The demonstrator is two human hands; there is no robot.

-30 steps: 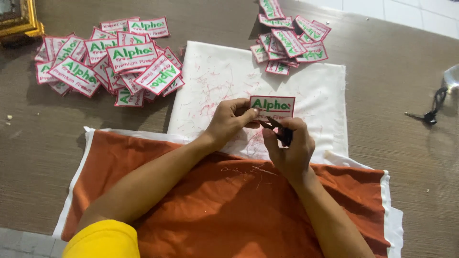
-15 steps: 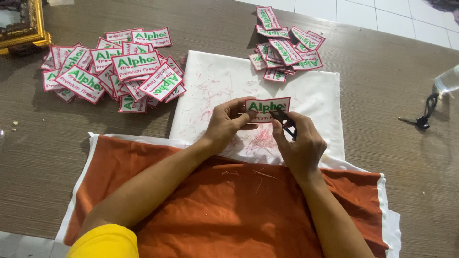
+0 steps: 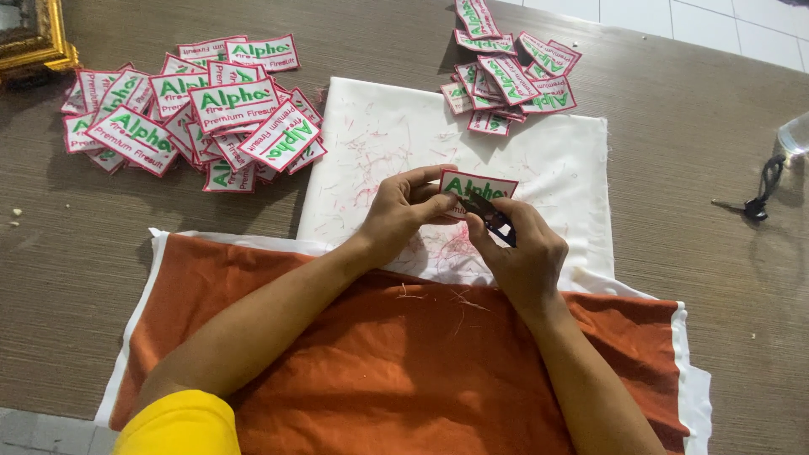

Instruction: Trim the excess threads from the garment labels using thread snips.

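White cloth (image 3: 539,160): lies flat on my brown woven-look table (image 3: 691,253), littered with red thread clippings (image 3: 371,160).
Orange cloth (image 3: 396,362): just below the white cloth, overlapping its near edge, with a white border showing at its sides.
Large patch pile (image 3: 194,109): left of the white cloth, white rectangles edged red with green lettering, heaped loosely, its nearest patch at the cloth's left edge.
Small patch pile (image 3: 506,72): at the white cloth's far edge, partly resting on it.
Gilded frame (image 3: 34,42): far left of the white cloth, at the table's corner.
Black cord (image 3: 758,198): well right of the white cloth, beside a clear object I can't identify.
Yellow sleeve (image 3: 177,425): at the orange cloth's lower left, mine.
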